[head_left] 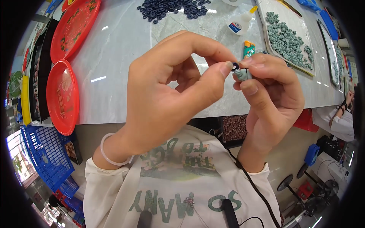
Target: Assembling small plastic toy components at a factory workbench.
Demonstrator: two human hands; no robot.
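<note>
While the left hand (173, 81) pinches a ring (235, 67), the right hand (272, 93) clamps a greenish piece (243, 74). Centre-left, tabletop (108, 102) edge lies bare.

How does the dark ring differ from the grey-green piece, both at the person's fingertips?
The dark ring is nearly black; the grey-green piece is paler. The dark ring is round and looks smaller; the grey-green piece is lumpy. The dark ring is at the left hand's fingertips; the grey-green piece is at the right hand's. Both are small.
</note>
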